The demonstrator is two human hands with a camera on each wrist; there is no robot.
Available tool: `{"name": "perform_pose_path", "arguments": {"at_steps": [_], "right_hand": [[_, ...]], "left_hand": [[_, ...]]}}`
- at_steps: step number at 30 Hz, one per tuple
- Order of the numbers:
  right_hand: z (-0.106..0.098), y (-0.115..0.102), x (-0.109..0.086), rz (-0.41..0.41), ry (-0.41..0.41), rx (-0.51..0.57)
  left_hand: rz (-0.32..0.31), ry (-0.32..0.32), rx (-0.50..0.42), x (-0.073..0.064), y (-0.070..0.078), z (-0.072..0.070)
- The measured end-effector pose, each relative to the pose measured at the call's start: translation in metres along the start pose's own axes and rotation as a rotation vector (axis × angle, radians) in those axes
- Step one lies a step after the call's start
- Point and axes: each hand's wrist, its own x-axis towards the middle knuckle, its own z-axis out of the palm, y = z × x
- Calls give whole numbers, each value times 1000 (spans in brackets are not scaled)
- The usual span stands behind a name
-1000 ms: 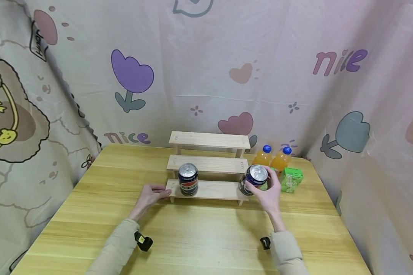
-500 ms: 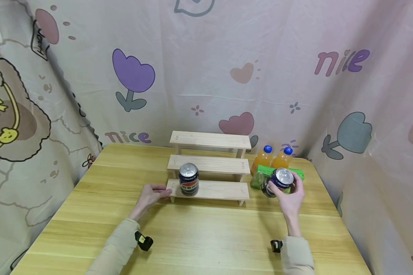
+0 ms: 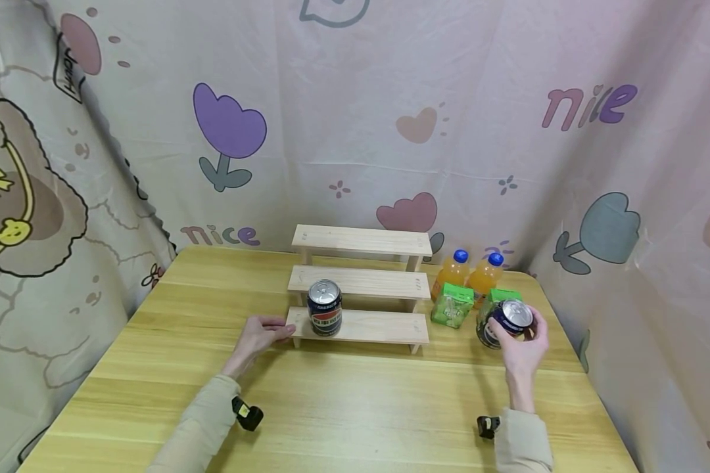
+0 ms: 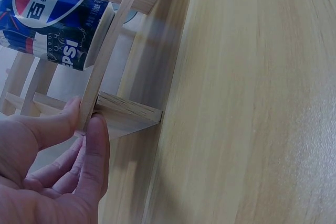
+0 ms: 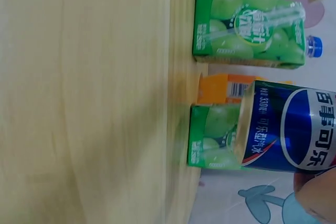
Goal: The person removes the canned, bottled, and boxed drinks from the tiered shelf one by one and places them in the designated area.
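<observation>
A three-tier wooden shelf rack point(image 3: 378, 326) stands on the table. On the left part of its lowest tier a dark blue Pepsi can point(image 3: 324, 310) stands upright. My left hand point(image 3: 257, 338) pinches the left end of that tier between thumb and fingers, and the left wrist view shows the board's edge point(image 4: 107, 59) in this grip. Off to the right of the rack, my right hand point(image 3: 525, 351) holds a second Pepsi can point(image 3: 516, 316) by its sides. In the right wrist view this can point(image 5: 294, 129) is raised off the table and overlaps one green juice carton.
Two green juice cartons point(image 3: 452, 305) stand right of the rack, the right one partly hidden by the held can. Behind them are two orange drink bottles point(image 3: 485, 276) with blue caps. A printed curtain point(image 3: 343, 118) hangs behind the wooden table point(image 3: 355, 407).
My right hand has carried its can from the right end of the lowest tier rightward, to in front of the right juice carton. My left hand has stayed on the tier's end.
</observation>
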Motion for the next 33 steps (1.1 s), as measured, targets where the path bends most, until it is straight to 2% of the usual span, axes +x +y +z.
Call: {"name": "perform_pose_path", "arguments": {"at_steps": [5, 13, 19, 23, 27, 33], "right_hand": [[-4, 2, 4, 58, 0, -14], [-7, 5, 6, 166, -24, -85], [-9, 7, 7, 202, -43, -141], [-9, 7, 8, 222, -78, -181], [-9, 7, 10, 217, -116, -206], [-11, 7, 10, 138, -198, -293]], "left_hand": [[-8, -11, -36, 0, -1, 0], [-3, -11, -16, -1, 0, 0], [3, -8, -4, -2, 0, 0], [-15, 1, -4, 0, 0, 1], [-18, 6, 2, 0, 0, 2], [-11, 5, 3, 0, 0, 2]]}}
